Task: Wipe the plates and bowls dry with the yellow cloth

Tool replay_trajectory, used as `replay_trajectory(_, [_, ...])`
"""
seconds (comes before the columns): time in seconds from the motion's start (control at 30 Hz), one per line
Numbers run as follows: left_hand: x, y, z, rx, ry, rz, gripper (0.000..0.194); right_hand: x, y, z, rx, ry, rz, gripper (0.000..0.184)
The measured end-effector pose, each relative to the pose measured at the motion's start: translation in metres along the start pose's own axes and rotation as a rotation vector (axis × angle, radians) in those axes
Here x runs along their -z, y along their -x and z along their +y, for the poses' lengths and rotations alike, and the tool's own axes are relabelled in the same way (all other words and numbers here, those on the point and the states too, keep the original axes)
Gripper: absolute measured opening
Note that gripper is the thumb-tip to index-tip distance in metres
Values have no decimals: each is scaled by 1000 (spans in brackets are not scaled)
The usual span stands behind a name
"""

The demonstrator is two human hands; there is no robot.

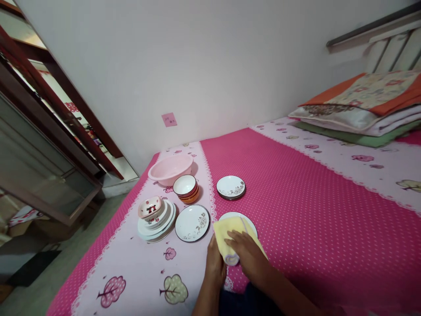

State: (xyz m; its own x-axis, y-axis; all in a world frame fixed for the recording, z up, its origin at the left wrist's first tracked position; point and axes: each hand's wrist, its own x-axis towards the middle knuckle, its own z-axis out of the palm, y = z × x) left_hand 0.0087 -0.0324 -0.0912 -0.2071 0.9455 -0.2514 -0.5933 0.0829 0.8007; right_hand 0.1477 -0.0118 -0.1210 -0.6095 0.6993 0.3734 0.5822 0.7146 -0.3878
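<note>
A folded yellow cloth (226,230) with a pale purple edge lies partly over a white plate (248,221), whose far rim shows beyond it. My left hand (215,262) is closed on the near left edge of the cloth; whether it also grips something underneath is hidden. On top of the cloth rests my right hand (246,252), its fingers stretched out and slightly apart. Just left of the cloth is a dark-rimmed white plate (192,224) with a brown flower print. Farther back sits a small stack of similar plates (230,187).
At left stand a stack of plates (156,228) with a square bowl (150,207) on top, stacked round bowls (186,188) and a pink basin (171,169). All rest on a pink patterned bedspread (296,197). Folded bedding (362,105) lies back right, against the wall.
</note>
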Motion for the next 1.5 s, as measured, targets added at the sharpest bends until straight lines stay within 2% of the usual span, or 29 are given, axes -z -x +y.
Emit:
replay_trajectory(0.1, [0,0,1,42,-27,40,47,10,-32,-2,-89,20,-21,47])
replay_trajectory(0.2, [1,1,1,78,-47,67,50,18,-46,12,-152,48,0,46])
replay_trajectory(0.3, [1,1,2,81,-49,65,52,25,-38,28,-204,74,24,43])
replay_trajectory(0.4, [1,1,1,76,-44,66,51,30,-12,38,-236,101,40,36])
replay_trajectory(0.47, [2,0,-1,77,-40,71,50,31,8,37,-215,110,43,35])
replay_trajectory(0.57, [2,-1,-2,68,-31,59,50,27,26,23,-136,69,25,42])
replay_trajectory(0.67, [-1,0,-1,13,-23,19,48,22,18,0,-70,-38,-9,48])
replay_trajectory(0.77, [-2,1,2,-12,-29,10,50,22,-12,-15,-92,-79,-19,49])
replay_trajectory(0.83, [-1,1,3,13,-39,34,49,23,-33,-15,-120,-64,-16,44])
replay_trajectory(0.93, [2,-1,2,49,-49,61,49,24,-51,1,-174,-28,0,42])
replay_trajectory(1.03, [3,-2,0,55,-49,50,48,25,-44,20,-235,13,21,44])
replay_trajectory(1.17, [4,-2,-1,54,-49,42,46,29,-8,29,-285,55,45,42])
replay_trajectory(1.33, [5,-2,-3,24,-52,11,47,36,24,1,-221,5,2,48])
replay_trajectory(1.4, [3,-1,-3,-19,-50,-11,45,35,22,-14,-193,-78,-18,51])
replay_trajectory(1.5, [1,-1,-1,-75,-56,-25,42,31,3,-30,-187,-165,-33,49])
